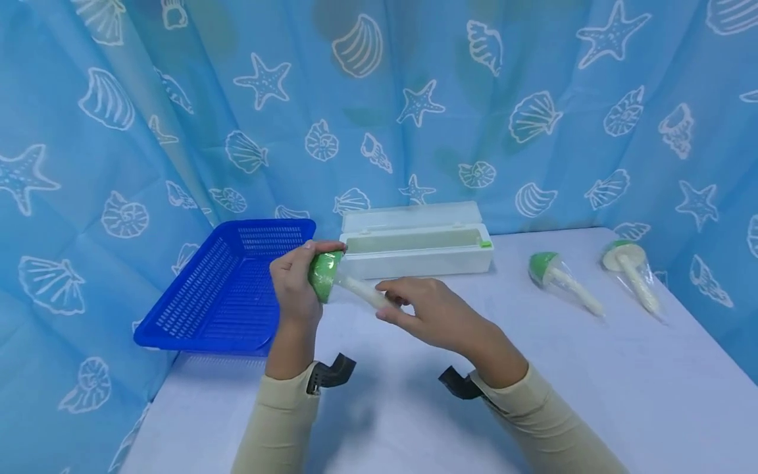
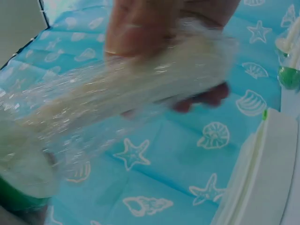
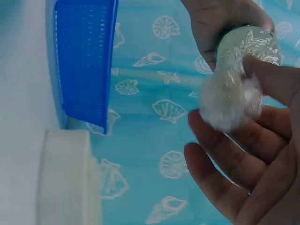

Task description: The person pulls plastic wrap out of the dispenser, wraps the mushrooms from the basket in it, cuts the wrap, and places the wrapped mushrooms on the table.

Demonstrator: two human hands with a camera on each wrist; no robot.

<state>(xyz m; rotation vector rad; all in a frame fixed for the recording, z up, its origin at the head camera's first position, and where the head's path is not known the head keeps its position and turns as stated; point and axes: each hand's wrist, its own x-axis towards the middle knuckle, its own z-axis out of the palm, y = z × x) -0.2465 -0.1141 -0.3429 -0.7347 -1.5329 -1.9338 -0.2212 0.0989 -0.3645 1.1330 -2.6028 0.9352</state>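
A mushroom-shaped piece (image 1: pixel 358 289), with a green domed cap and a pale stem, is wrapped in clear plastic film and held above the table. My left hand (image 1: pixel 296 280) grips its cap from the left side. The thumb and fingers of my right hand (image 1: pixel 441 313) pinch the stem near its free end. In the left wrist view the loose, wrinkled film (image 2: pixel 93 108) stretches along the stem. Seen end-on in the right wrist view, the wrapped stem end (image 3: pixel 229 101) sits between the right thumb and fingers.
Behind the hands is a long white box (image 1: pixel 414 263) with its lid raised. A blue plastic basket (image 1: pixel 177 336) stands at the left. Two similar wrapped mushroom-shaped pieces (image 1: pixel 541 266) (image 1: pixel 630 260) lie on the white table (image 1: pixel 651 395) at the right. A blue shell-patterned curtain (image 1: pixel 438 158) hangs behind.
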